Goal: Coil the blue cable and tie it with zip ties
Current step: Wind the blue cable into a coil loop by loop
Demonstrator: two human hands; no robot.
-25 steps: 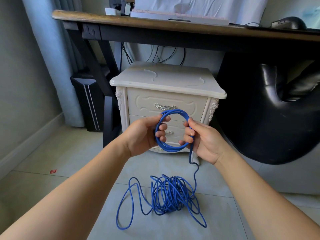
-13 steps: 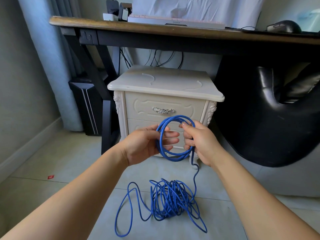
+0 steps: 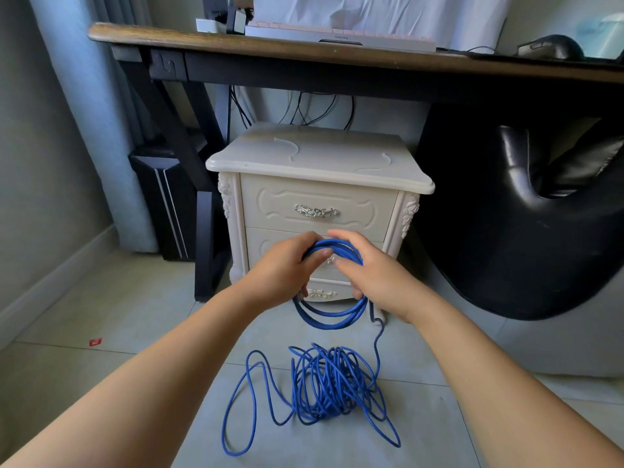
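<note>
Head camera, looking forward and down. Two bare forearms rise from the bottom corners of the frame and meet at centre.

Between them, in the lower centre, most of the blue cable (image 3: 332, 383) lies on the pale tiled floor (image 3: 118, 315) as a loose tangled pile, with slack loops trailing to the lower left and lower right. A single strand (image 3: 376, 342) climbs from the pile's right side to the hands.

At mid-frame the left hand (image 3: 287, 268) and right hand (image 3: 374, 278) hold a coil (image 3: 337, 320) of several turns. The left fingers curl over its upper left and the right fingers wrap its upper right. The right fingertips sit behind the turns, so the exact grip there is unclear.

A moment ago the ring was smaller and stood upright facing the camera, with the fingers in plain sight. Now both hands have rolled over its top, and the coil hangs lower and wider beneath them. That suggests another turn has just been laid on. Coiling looks to be at an early stage, since far more cable lies on the floor than in the hands. No zip ties are visible.

Just behind the hands stands a cream nightstand (image 3: 317, 157). Beyond it, a dark wooden desk (image 3: 304, 50) spans the top of the frame, and a black chair (image 3: 523, 248) fills the right.
</note>
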